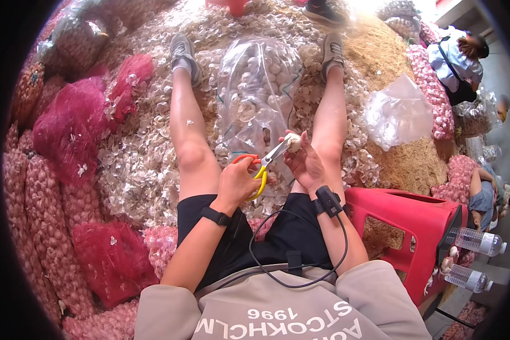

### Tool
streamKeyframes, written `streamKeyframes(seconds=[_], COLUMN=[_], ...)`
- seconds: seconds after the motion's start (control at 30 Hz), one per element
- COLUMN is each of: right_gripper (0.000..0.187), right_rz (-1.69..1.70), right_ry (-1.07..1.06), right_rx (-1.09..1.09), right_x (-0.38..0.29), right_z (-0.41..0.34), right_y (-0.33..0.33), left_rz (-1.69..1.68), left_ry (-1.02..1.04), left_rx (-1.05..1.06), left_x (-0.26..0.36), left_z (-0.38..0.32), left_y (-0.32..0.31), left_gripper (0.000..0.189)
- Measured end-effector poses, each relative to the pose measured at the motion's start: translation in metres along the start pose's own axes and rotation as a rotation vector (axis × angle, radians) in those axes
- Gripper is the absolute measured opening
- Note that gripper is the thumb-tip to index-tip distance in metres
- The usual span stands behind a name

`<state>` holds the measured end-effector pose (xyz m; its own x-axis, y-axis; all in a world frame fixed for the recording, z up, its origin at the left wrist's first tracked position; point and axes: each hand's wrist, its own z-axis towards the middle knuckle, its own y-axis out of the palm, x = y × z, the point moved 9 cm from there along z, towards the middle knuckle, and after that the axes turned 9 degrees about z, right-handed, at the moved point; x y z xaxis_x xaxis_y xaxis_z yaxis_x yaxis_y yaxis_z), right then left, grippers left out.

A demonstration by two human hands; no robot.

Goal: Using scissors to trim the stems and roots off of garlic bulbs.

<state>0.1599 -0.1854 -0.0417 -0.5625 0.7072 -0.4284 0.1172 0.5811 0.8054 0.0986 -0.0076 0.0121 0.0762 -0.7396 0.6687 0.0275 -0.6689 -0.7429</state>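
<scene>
My left hand (237, 180) grips a pair of scissors (273, 154) with one orange and one yellow handle. The blades point up and to the right, their tips at a pale garlic bulb (294, 143). That bulb sits in the fingers of my right hand (304, 165), which is turned palm up. Whether the blades are parted around its stem or only touch it, I cannot tell. Between my legs lies a clear plastic bag (259, 85) with many garlic bulbs in it. Loose garlic skins (131, 170) cover the ground around it.
Pink mesh sacks of garlic (46, 225) and crumpled magenta netting (70, 123) lie at left. On the right are a red plastic stool (401, 212), two water bottles (480, 241) and a clear plastic bag (399, 111). Other people (454, 63) sit beyond. A cable runs from my right wrist.
</scene>
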Motion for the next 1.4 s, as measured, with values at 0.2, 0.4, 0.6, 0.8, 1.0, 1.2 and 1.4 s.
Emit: streamKeyframes(seconds=[0.2, 0.4, 0.6, 0.8, 1.0, 1.2, 1.4], right_gripper=[0.056, 0.055, 0.054, 0.052, 0.039, 0.035, 0.024], right_rz=[0.0, 0.009, 0.039, 0.047, 0.04, -0.101, -0.148], right_ry=[0.016, -0.012, 0.002, -0.038, 0.046, 0.012, 0.013], right_rx=[0.006, 0.005, -0.017, -0.004, 0.013, 0.038, 0.043], right_x=[0.002, -0.002, 0.003, -0.003, 0.006, 0.005, 0.007], right_z=[0.002, 0.001, 0.005, 0.004, -0.005, -0.005, 0.003], right_y=[-0.002, -0.001, -0.002, -0.008, 0.014, 0.002, 0.001], left_rz=[-0.095, -0.122, -0.136, -0.136, -0.883, -0.987, -1.007], left_ry=[-0.06, -0.087, -0.112, -0.026, -0.305, -0.335, -0.294], left_rx=[-0.054, -0.099, -0.116, -0.091, -0.239, -0.244, -0.22], left_x=[-0.015, -0.019, -0.014, -0.002, -0.033, -0.037, -0.035], left_z=[0.0, 0.0, -0.002, 0.006, 0.003, 0.002, 0.009], left_y=[0.014, 0.021, 0.014, 0.009, 0.03, 0.036, 0.038], left_gripper=[0.066, 0.058, 0.056, 0.039, 0.033, 0.032, 0.031])
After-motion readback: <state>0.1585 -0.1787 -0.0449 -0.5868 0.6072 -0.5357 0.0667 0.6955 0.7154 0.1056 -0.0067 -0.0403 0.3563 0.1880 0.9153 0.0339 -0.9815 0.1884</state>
